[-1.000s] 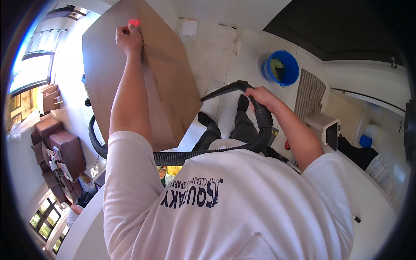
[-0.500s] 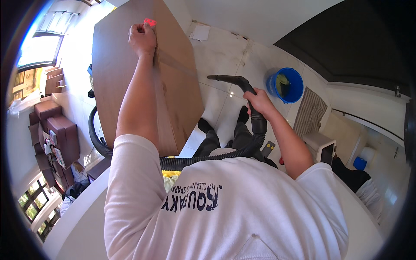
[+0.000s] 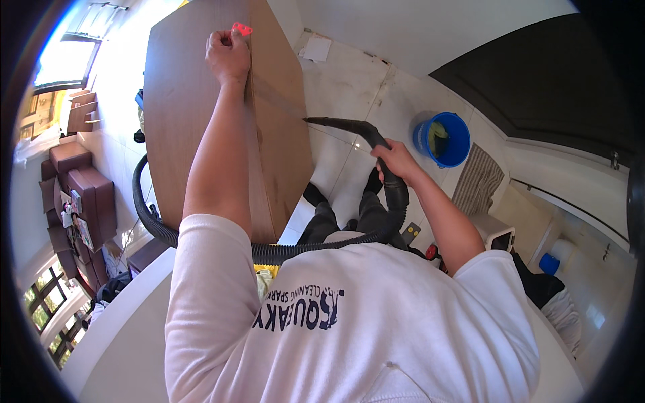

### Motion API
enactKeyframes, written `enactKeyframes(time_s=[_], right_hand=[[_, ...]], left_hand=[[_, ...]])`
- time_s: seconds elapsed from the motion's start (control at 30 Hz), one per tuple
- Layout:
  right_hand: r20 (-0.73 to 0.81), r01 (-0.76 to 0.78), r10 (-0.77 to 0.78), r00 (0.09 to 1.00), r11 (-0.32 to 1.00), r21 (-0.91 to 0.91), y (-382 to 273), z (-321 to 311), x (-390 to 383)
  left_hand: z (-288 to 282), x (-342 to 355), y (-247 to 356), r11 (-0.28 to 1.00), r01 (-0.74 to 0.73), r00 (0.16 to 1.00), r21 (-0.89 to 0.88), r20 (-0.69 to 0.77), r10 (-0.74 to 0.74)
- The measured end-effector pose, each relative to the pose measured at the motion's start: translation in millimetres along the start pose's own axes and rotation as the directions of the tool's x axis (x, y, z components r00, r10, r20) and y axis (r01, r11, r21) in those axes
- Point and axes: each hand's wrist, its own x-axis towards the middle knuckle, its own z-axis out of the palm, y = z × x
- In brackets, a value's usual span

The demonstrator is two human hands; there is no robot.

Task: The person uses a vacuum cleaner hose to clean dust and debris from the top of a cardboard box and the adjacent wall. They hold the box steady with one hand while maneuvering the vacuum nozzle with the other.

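Note:
My left hand is closed at the far end of a tall brown wooden panel, near its edge with a narrower brown side face. A small bright red piece shows just past my fingertips; whether they pinch it or the panel edge, I cannot tell. In my right hand is the black vacuum cleaner wand. Its narrow nozzle tip points left and appears beside the brown side face; contact is unclear. A ribbed black hose curves from the wand across my waist and round the panel's left side.
On the tiled floor at right stands a blue bucket with a greenish cloth inside. Close to it lies a striped grey mat. A dark door is at far right. Brown sofas stand at left. White paper lies near the wall.
My right hand has brought the wand left, so its nozzle tip now reaches the brown side face in view. My left hand stays by the red piece. The view has shifted slightly.

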Motion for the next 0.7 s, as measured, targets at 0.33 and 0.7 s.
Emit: enactKeyframes(time_s=[0.33,0.7], right_hand=[[-0.153,-0.107,0.087,0.984,0.986,-0.128,-22.1,-6.4,-38.0],[-0.258,-0.181,0.152,0.954,0.979,-0.091,-6.8,-17.9,-69.4]], left_hand=[[4.4,4.0,-10.7,0.999,-0.036,0.999,0.034,0.009,0.036],[4.8,3.3,-7.3,1.000,-0.009,1.000,0.008,0.027,0.009]])
